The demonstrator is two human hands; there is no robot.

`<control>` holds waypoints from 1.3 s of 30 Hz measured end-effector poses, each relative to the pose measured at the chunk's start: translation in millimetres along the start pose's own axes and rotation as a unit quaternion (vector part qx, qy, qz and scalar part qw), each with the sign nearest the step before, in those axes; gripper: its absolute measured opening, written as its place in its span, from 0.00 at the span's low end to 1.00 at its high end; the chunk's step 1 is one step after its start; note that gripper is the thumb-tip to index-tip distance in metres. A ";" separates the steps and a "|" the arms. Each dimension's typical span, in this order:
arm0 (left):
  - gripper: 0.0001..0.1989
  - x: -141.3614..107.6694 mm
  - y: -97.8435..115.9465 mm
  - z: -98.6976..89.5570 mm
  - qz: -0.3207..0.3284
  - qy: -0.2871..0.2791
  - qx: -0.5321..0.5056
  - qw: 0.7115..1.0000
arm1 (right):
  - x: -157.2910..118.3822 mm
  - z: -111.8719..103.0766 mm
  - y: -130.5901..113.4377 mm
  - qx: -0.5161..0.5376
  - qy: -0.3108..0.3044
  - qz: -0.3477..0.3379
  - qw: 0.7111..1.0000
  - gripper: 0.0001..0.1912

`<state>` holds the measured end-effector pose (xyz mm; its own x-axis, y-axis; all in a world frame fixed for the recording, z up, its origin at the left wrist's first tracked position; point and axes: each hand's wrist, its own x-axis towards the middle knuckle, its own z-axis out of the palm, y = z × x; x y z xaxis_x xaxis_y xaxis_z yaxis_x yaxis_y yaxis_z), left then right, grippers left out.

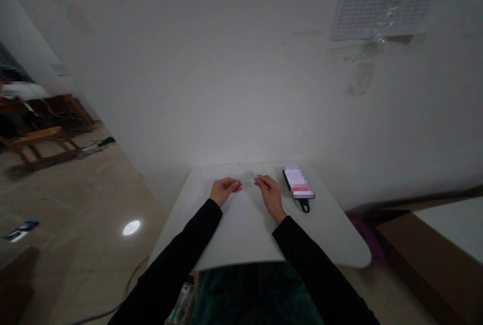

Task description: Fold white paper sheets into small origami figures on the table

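Black sleeves [177, 259] extended forward, my left hand [224, 190] and right hand [269, 193] pinching opposite ends of a clear film [248, 179] held crosswise between them above the table [245, 234].

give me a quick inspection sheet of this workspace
surface: white rounded tabletop, pale and smooth
job's things: thin translucent film piece, faint, pinched between left hand and right hand
clutter: black rectangular object with blurred label and black strap loop, beside right hand
grippers: nothing seen, two bare hands, black sleeves
cables: thin dark cable on floor, below table's left
surroundings: white wall, white wire grid panel, low wooden bench, beige floor
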<state>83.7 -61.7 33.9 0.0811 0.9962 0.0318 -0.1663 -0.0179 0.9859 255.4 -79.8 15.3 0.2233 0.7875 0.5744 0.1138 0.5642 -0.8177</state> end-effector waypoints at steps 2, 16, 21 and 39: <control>0.12 1.9 -4.8 3.1 0.001 0.021 -0.023 1.000 | 0.6 -0.4 0.3 0.009 0.005 0.016 1.000 0.13; 0.10 13.5 -20.0 26.6 0.000 0.111 -0.172 0.979 | 3.1 2.8 21.3 0.046 0.033 0.099 0.993 0.18; 0.08 16.7 -25.8 21.3 -0.023 0.126 -0.188 0.974 | 1.1 8.4 21.9 0.057 0.025 0.105 0.993 0.16; 0.14 17.1 -30.1 18.4 0.122 0.189 0.032 0.974 | -1.1 11.0 18.5 0.103 -0.019 0.180 0.978 0.17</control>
<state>108.1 -45.7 7.8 -0.3228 0.9216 0.2155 -0.0734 -0.2514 0.9651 246.7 -67.6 -0.1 0.1760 0.9509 0.2545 -0.1638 0.2832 -0.9450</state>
